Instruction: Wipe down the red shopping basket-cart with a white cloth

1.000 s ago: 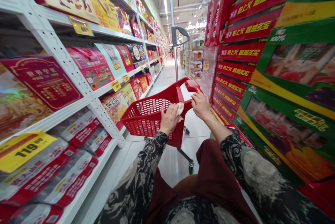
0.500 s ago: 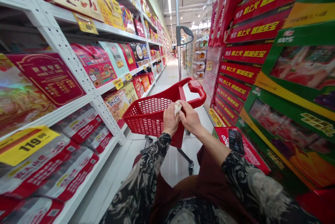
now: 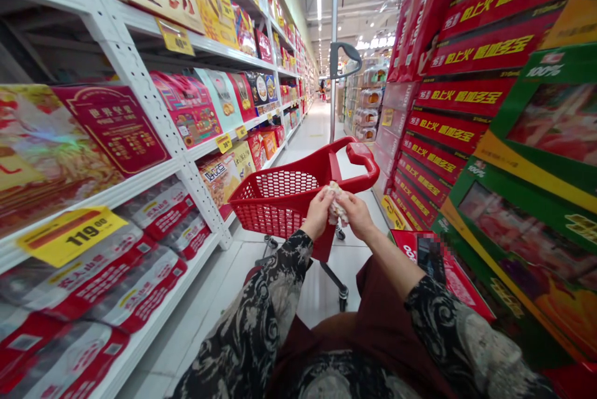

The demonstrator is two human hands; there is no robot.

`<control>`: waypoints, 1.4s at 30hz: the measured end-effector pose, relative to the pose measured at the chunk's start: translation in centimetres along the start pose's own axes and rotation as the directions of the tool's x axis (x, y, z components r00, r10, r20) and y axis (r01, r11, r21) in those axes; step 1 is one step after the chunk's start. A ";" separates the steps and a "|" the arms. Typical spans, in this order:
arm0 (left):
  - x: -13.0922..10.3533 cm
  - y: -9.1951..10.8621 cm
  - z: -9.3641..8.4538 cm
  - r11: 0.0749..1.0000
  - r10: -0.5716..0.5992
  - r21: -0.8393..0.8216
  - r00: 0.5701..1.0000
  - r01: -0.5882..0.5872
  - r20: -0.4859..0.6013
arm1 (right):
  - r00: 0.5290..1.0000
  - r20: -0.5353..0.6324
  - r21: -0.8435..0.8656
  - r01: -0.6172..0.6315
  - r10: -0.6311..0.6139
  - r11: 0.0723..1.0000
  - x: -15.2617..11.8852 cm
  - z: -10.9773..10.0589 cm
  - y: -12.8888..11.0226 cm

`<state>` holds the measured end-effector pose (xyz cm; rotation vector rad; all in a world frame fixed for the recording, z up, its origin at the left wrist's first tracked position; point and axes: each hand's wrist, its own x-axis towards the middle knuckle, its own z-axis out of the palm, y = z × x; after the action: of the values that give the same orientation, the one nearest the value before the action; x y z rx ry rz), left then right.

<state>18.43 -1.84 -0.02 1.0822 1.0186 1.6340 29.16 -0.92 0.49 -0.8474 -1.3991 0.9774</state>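
In the head view, a yellow tag on my left read 119.00; on my right, red cartons bore 怕上火 喝加多宝 in yellow letters and a green carton said 100%. The cloth looked whitish, crumpled and mottled. My left hand had its fingers closed on one side of it, my right hand on the other, bunching it by the red cart; whether it touched the cart I couldn't tell.
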 end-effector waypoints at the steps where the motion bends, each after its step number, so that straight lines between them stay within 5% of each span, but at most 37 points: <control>1: 0.2 -0.1 0.0 0.995 -0.048 -0.083 0.999 0.049 0.008 | 0.994 -0.030 -0.137 0.096 -0.101 0.986 -0.2 0.2 0.2; 3: 0.3 -0.2 -0.1 0.981 -0.090 -0.179 0.995 0.082 -0.040 | 0.954 -0.025 -0.365 0.269 -0.298 0.891 -0.8 0.6 0.5; 5: 0.2 0.1 -0.2 0.975 -0.080 -0.215 0.992 0.058 -0.096 | 0.904 0.097 -0.464 0.411 -0.416 0.785 -1.3 1.2 0.7; 9: 0.1 1.6 -0.2 0.970 -0.024 -0.239 0.997 0.040 0.070 | 0.817 0.307 -0.500 0.574 -0.488 0.648 -1.2 1.7 0.7; 12: 0.5 2.8 -0.6 0.999 0.010 -0.050 0.986 -0.001 0.167 | 0.777 0.339 -0.510 0.626 -0.531 0.590 0.3 0.5 0.6; 14: 1.0 3.1 -1.3 0.961 0.103 0.243 0.985 -0.134 0.137 | 0.754 0.348 -0.527 0.648 -0.557 0.549 1.9 -0.8 0.5; 16: 1.2 2.8 -2.3 0.749 0.229 0.614 0.967 -0.249 0.113 | 0.739 0.359 -0.566 0.658 -0.569 0.497 3.4 -2.0 0.7; 18: 0.9 1.8 -3.5 0.406 0.282 0.875 0.947 -0.265 0.156 | 0.701 0.453 -0.567 0.703 -0.551 0.429 4.2 -2.8 1.3; 21: -0.4 -0.4 -4.8 0.041 0.224 0.959 0.938 -0.279 0.263 | 0.610 0.623 -0.501 0.792 -0.490 0.348 3.8 -3.1 3.3; 24: -2.2 -2.6 -5.5 -0.107 0.186 0.923 0.905 -0.369 0.384 | 0.571 0.703 -0.460 0.820 -0.425 0.340 1.7 -3.0 6.3; 28: -3.2 -4.1 -6.4 -0.169 0.147 0.906 0.899 -0.389 0.413 | 0.567 0.751 -0.458 0.816 -0.338 0.353 -0.3 -3.0 8.5; 34: -2.4 -3.2 -6.6 -0.196 0.183 0.944 0.936 -0.265 0.301 | 0.634 0.564 -0.547 0.767 -0.529 0.335 2.5 -2.9 4.6; 37: -2.4 -3.2 -5.9 -0.201 0.156 0.945 0.944 -0.258 0.291 | 0.561 0.593 -0.564 0.801 -0.578 0.199 3.6 -2.8 4.3; 42: -3.6 -4.3 -5.6 -0.197 0.093 0.928 0.937 -0.315 0.338 | 0.449 0.765 -0.487 0.872 -0.461 0.040 1.4 -2.7 8.6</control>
<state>14.91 -4.97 -6.34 2.4990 2.2397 0.4951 31.32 3.87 -6.95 -0.4338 -2.4335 -0.5663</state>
